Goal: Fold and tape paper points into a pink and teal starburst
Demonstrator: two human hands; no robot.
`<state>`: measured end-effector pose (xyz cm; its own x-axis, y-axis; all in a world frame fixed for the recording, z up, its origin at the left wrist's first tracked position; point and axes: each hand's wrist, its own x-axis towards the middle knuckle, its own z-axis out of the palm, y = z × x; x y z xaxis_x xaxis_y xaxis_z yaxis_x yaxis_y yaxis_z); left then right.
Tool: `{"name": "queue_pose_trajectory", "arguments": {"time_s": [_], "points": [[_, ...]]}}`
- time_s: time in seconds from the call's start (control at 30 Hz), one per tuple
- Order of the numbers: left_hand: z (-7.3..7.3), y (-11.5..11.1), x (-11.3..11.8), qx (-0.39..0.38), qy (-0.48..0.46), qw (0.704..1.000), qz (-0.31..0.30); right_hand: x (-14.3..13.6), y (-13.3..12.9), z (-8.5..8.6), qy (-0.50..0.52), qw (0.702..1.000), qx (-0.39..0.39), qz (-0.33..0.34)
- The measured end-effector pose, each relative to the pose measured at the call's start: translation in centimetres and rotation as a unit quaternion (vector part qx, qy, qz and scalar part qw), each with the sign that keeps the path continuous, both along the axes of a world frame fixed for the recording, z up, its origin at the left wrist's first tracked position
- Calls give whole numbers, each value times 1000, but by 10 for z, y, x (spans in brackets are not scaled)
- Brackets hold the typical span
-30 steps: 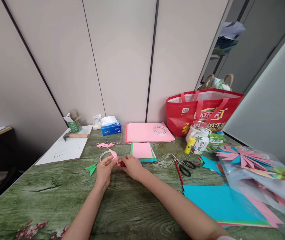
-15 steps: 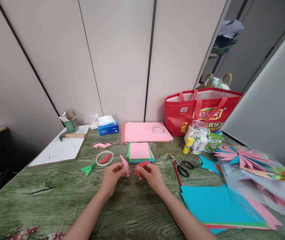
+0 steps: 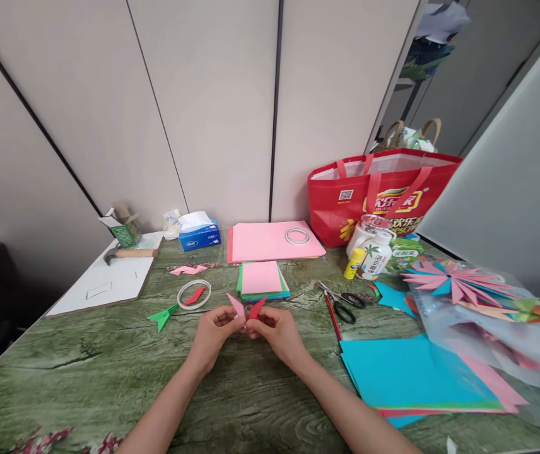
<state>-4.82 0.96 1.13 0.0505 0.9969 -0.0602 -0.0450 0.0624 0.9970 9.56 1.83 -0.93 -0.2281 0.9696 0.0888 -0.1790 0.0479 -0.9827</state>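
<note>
My left hand [image 3: 217, 334] pinches a folded pink paper piece [image 3: 236, 305], its pointed end rising above the fingers. Between the fingers of my right hand [image 3: 277, 329] is a folded red paper piece [image 3: 257, 308], its tip slanting up to the right. The two pieces are close together and the fingertips nearly meet; whether the papers touch is hidden. Just behind the hands lies a stack of small square papers [image 3: 261, 277], pink on top. To the left, a roll of tape [image 3: 180, 294] surrounds a folded red piece [image 3: 195, 296], beside a green folded piece [image 3: 160, 318].
Scissors [image 3: 344, 308] and a red pencil [image 3: 332, 316] lie to the right, near blue sheets [image 3: 416, 372]. A glue stick [image 3: 354, 263], a white jar [image 3: 375, 255] and a red bag [image 3: 327, 208] stand behind. A hammer [image 3: 130, 253] rests on a white board [image 3: 104, 284] at left.
My right hand has moved left, bringing the red piece closer to the pink one. The view has shifted slightly, so the table things appear a little higher and further left.
</note>
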Motion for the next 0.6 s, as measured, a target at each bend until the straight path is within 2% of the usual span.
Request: {"name": "queue_pose_trajectory", "arguments": {"time_s": [0.27,0.6], "points": [[2,-2,0,-13,0,1000,-13,-1,-2,4,29,998,-59,0],[1,-1,1,-17,-5,1000,-26,-5,-4,2,40,998,-48,3]]}}
